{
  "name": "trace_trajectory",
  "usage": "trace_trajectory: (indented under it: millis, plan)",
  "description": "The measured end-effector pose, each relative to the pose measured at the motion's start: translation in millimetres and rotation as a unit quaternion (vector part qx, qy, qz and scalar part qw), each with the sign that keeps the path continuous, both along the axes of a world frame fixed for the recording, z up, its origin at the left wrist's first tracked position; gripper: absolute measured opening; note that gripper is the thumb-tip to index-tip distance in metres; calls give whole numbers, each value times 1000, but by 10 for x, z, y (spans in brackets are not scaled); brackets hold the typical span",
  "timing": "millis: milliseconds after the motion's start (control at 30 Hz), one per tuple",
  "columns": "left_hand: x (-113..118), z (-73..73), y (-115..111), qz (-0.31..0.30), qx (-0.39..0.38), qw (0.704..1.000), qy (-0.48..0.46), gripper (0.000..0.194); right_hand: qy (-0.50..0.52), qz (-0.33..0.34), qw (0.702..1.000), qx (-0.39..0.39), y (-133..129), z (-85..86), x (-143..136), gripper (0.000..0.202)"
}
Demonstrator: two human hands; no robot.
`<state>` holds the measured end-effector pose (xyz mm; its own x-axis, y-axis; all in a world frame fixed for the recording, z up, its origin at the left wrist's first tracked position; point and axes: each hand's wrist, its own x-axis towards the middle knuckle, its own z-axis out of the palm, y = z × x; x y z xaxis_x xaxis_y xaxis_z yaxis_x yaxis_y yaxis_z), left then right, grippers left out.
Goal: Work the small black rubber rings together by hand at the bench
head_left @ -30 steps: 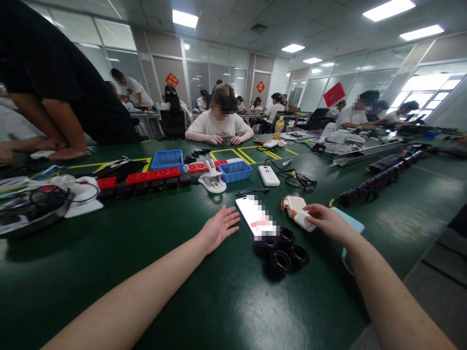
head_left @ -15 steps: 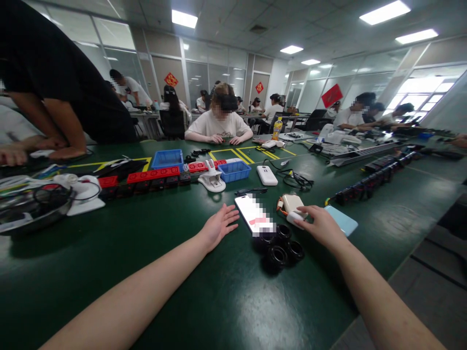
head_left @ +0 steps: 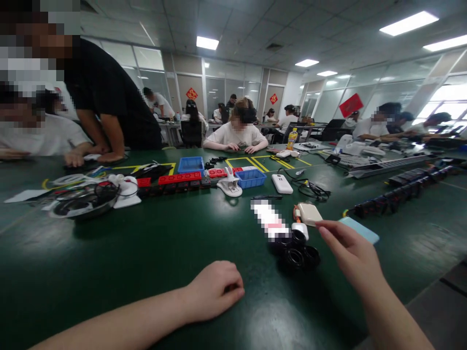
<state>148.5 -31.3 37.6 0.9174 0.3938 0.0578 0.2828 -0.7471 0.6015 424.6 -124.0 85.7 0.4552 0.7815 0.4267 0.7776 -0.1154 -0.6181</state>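
Note:
My left hand [head_left: 217, 291] rests on the green table [head_left: 153, 272] with its fingers curled in and nothing visible in them. My right hand [head_left: 353, 250] hovers at the right, open, its fingers stretched towards a cream power bank [head_left: 308, 214] with an orange cable. A small white rounded case [head_left: 300, 230] lies just below the power bank, apart from my fingers. Several black rings [head_left: 295, 257] sit together in front of it. Left of them lies a phone [head_left: 268, 218] with a lit, blurred-out screen. Behind my right hand is a light blue flat box [head_left: 360, 229].
A white device [head_left: 282, 183], coiled black cables [head_left: 314, 189] and a blue basket [head_left: 251, 178] stand farther back. A white clip stand [head_left: 229, 185] adjoins a red-topped row [head_left: 179, 178]. A metal bowl [head_left: 82, 201] is at left. People work around the tables.
My left hand has moved back from beside the phone and curled its fingers. My right hand has let go of the small white case and drawn back. The view has shifted left.

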Motion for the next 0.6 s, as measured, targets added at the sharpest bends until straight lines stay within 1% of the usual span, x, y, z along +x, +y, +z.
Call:
trace_trajectory:
  millis: [33,100,133,200,267,333,367,433,467,500,533,567,600]
  plan:
    - [-99,-7,-86,-26,28,999,12,13,-2,40,999,10,-13,-15,-205,27]
    - [-275,-38,-237,-48,80,995,27,11,-8,139,990,5,-13,-64,-634,23]
    - [-357,-53,-304,-50,102,993,34,11,-14,200,980,-8,-6,-89,-846,22]
    - [-526,-53,-427,-41,139,988,48,11,-32,301,953,-31,5,-122,-1234,20]
    - [-731,7,-542,-33,155,986,58,13,-54,377,923,-50,1,-127,-1539,19]
    - [-1019,126,-647,-16,149,987,58,12,-68,423,902,-57,-19,-119,-1741,19]
    - [-1210,195,-689,5,141,988,59,11,-71,435,896,-56,-32,-118,-1803,19]
    - [-1704,315,-744,120,144,981,51,20,-74,444,891,-54,-52,-131,-1863,18]
    - [-2006,354,-752,212,168,962,38,24,-76,444,891,-54,-57,-146,-1868,18]
    - [-2338,375,-748,328,199,923,27,27,-77,443,891,-56,-58,-166,-1862,18]
    - [-2688,379,-733,428,232,873,28,33,-79,442,892,-57,-56,-189,-1851,17]
    - [-3041,367,-707,521,258,812,49,39,-79,438,894,-59,-51,-213,-1837,17]
    - [-3380,344,-673,590,286,751,85,47,-78,433,896,-58,-44,-234,-1825,18]
